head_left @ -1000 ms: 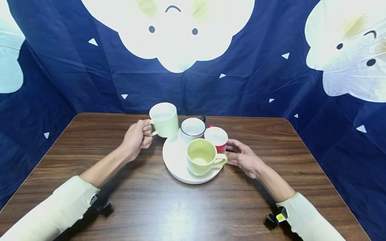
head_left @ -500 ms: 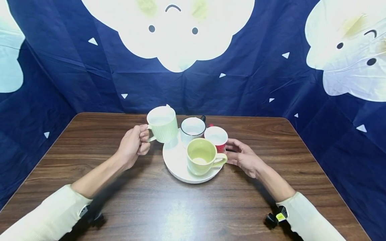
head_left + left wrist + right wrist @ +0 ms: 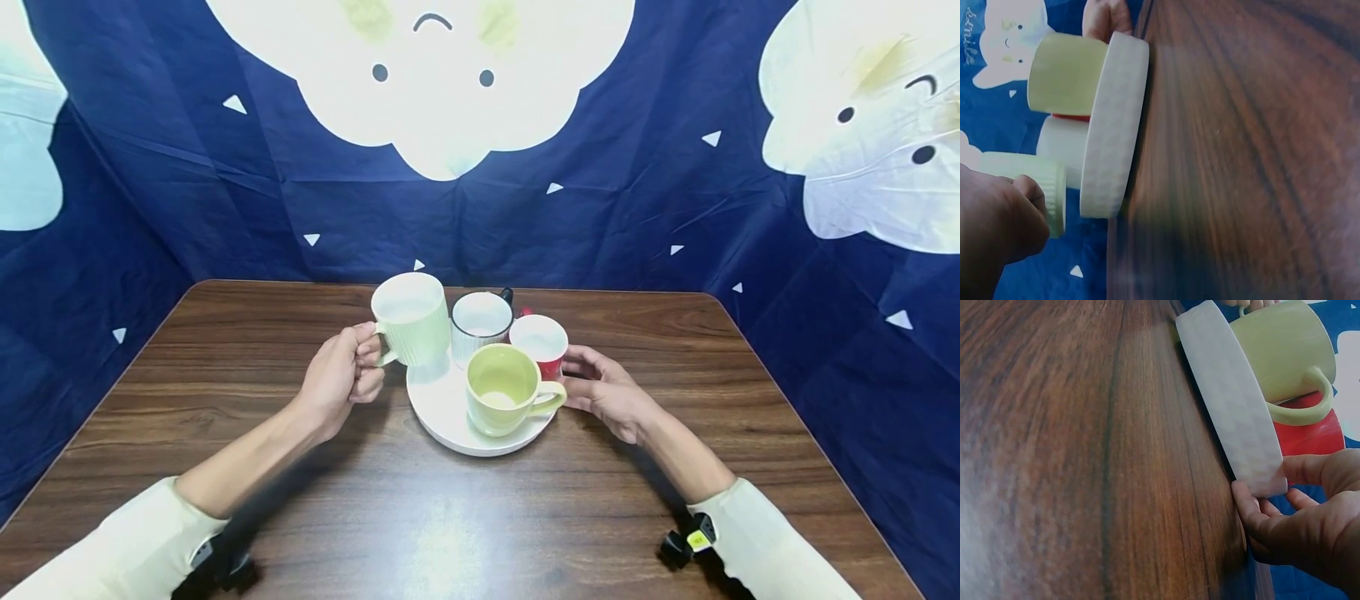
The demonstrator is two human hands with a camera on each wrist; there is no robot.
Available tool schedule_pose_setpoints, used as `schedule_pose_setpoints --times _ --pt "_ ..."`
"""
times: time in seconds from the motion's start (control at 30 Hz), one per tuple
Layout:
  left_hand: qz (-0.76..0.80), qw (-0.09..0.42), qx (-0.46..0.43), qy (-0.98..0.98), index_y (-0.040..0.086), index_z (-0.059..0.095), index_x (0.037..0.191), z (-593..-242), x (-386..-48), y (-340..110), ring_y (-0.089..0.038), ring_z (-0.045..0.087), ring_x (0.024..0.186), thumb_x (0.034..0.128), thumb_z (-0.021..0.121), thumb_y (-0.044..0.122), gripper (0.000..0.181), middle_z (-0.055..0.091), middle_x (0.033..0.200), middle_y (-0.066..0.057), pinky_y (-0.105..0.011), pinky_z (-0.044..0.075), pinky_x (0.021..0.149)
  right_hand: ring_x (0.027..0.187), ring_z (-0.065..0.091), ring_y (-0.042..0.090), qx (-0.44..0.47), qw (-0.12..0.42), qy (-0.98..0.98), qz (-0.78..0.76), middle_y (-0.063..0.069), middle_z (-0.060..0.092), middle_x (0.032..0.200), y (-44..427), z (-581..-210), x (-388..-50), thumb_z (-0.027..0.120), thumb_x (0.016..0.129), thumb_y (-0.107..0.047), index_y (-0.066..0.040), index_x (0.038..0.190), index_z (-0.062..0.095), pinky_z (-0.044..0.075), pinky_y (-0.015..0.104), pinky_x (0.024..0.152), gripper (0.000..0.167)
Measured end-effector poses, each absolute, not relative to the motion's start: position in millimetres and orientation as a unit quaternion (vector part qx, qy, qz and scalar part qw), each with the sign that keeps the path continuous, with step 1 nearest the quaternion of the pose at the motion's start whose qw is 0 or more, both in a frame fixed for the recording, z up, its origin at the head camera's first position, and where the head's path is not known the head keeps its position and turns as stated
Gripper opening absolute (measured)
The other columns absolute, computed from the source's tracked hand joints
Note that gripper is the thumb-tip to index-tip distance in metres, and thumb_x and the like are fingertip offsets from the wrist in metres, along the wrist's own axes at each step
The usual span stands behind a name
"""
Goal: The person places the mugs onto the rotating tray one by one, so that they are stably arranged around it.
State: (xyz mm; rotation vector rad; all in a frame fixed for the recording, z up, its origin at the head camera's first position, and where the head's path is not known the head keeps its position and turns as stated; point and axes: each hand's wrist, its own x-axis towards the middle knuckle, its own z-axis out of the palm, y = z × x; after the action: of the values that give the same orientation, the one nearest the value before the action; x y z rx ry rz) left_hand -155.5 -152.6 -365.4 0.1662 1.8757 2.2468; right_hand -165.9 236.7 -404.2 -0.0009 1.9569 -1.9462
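My left hand [image 3: 339, 375] grips the handle of a pale green ribbed mug [image 3: 411, 321], held upright at the left back part of a round white tray [image 3: 438, 417]. In the left wrist view, a small gap shows between the mug's base and the tray. On the tray stand a yellow-green mug [image 3: 491, 408] in front, a white mug with a dark rim [image 3: 474, 342] behind, and a red mug with a white inside [image 3: 551, 367] at right. My right hand [image 3: 611, 396] holds the tray's right edge, thumb at the rim and fingers at the lower side [image 3: 1263, 465].
A brown wood-grain table [image 3: 450, 533] carries the tray near its back edge. Behind and at the sides hangs a dark blue cloth [image 3: 360, 208] with white cloud faces. The yellow-green mug's handle [image 3: 551, 398] points right, towards my right hand.
My left hand has brought the pale green mug lower and nearer to me, then slightly right over the tray. The right hand, tray and other mugs have stayed in place.
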Motion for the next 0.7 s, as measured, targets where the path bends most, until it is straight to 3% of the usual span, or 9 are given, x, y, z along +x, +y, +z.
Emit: schedule_pose_setpoints --times 0.7 --pt "0.764 0.148 0.098 0.621 0.017 0.029 0.087 -366.7 -128.8 -137.2 -0.006 0.021 0.052 0.1248 0.028 0.039 0.043 0.028 0.074 0.009 -0.027 0.012 0.052 0.119 0.066 0.015 0.0 0.187 0.696 -0.693 0.027 0.045 0.158 236.9 -407.0 -167.6 0.062 0.105 0.007 0.006 0.167 0.036 0.065 0.026 0.098 0.067"
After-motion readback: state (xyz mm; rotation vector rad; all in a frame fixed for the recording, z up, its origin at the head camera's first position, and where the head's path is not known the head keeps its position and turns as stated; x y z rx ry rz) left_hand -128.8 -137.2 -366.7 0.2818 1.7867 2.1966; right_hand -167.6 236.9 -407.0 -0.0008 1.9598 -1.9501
